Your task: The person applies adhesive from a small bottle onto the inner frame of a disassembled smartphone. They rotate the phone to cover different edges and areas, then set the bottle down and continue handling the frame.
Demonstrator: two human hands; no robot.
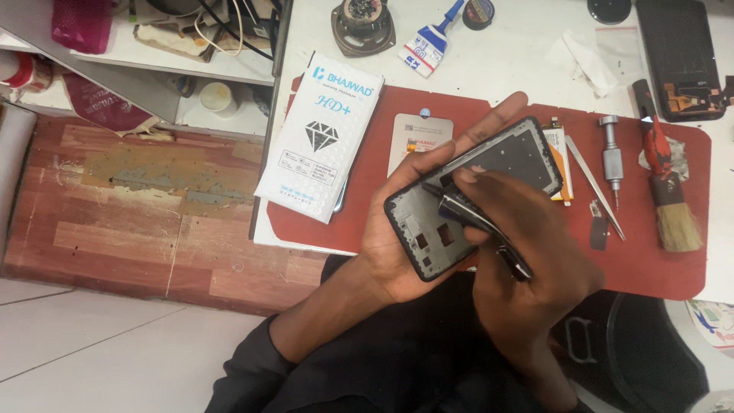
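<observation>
My left hand (397,245) cradles the black phone frame (474,195) from beneath; my right hand (527,260) grips a dark glue tube (474,218), nozzle touching the frame, above the red mat (367,206).

Brush (677,218), screwdriver (611,157), tweezers (594,183), white padded packet (319,136) on red mat (673,268).

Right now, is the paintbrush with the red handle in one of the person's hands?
No, the red-handled brush lies on the red mat, while the right hand holds a dark tube over the phone frame.
</observation>
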